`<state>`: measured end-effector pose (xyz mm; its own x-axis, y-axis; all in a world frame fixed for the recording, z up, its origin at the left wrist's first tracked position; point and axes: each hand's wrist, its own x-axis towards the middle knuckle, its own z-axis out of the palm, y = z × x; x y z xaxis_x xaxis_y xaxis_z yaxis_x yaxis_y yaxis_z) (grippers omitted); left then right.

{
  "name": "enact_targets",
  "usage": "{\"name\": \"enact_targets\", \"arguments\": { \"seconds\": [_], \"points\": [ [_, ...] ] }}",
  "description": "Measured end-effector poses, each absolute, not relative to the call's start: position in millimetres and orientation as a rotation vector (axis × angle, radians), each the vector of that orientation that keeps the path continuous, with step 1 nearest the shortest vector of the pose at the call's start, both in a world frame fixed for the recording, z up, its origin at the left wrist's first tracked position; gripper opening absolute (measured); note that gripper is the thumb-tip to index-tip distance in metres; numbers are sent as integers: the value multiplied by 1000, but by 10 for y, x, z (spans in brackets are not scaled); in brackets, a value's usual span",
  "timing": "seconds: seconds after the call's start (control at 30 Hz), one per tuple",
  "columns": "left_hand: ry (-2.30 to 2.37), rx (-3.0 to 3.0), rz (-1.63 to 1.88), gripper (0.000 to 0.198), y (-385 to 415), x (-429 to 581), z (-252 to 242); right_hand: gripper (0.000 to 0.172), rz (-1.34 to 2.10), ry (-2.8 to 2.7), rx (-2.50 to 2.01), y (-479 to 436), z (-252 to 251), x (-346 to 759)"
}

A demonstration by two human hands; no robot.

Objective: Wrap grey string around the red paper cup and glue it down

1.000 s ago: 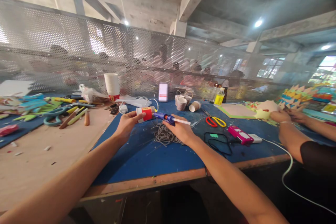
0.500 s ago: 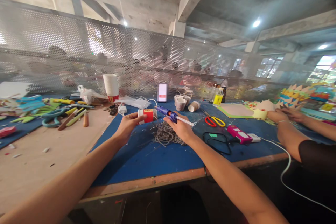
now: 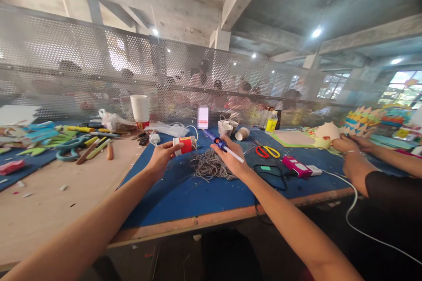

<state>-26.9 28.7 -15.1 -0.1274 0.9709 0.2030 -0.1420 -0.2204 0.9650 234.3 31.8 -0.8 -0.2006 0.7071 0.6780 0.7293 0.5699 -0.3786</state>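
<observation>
My left hand [image 3: 160, 157] is closed around a small red and white paper cup [image 3: 184, 145], held on its side above the blue mat [image 3: 204, 193]. My right hand [image 3: 231, 160] grips a blue glue gun [image 3: 216, 141] with a clear glue stick sticking out of its back end. The gun's tip points up and away, a short way right of the cup. A tangled pile of grey cord [image 3: 209, 166] lies on the mat just below and between both hands.
Red and yellow scissors [image 3: 267, 152], a pink device [image 3: 295, 165], a black cable [image 3: 270, 174] and small cups [image 3: 227, 128] lie to the right. Another person's hands [image 3: 346, 145] work on coloured paper at far right. Tools and a stack of white cups [image 3: 140, 109] sit left. A perforated metal screen [image 3: 66, 66] backs the table.
My right hand has swung the glue gun's tip away from the cup, from pointing left to pointing up and back. The cup has stayed in my left hand.
</observation>
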Motion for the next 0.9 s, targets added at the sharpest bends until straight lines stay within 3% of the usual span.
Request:
{"name": "enact_targets", "arguments": {
  "seconds": [0.47, 0.9],
  "points": [
    [1091, 1155, 1500, 39, 285, -251, -131, 44, -283, -1940, -1992, 458, -176, 3599],
    [1022, 1188, 1440, 38, 232, -203, -102, 45, -211, -2102, -2051, 538, -293, 3463]
  ]
}}
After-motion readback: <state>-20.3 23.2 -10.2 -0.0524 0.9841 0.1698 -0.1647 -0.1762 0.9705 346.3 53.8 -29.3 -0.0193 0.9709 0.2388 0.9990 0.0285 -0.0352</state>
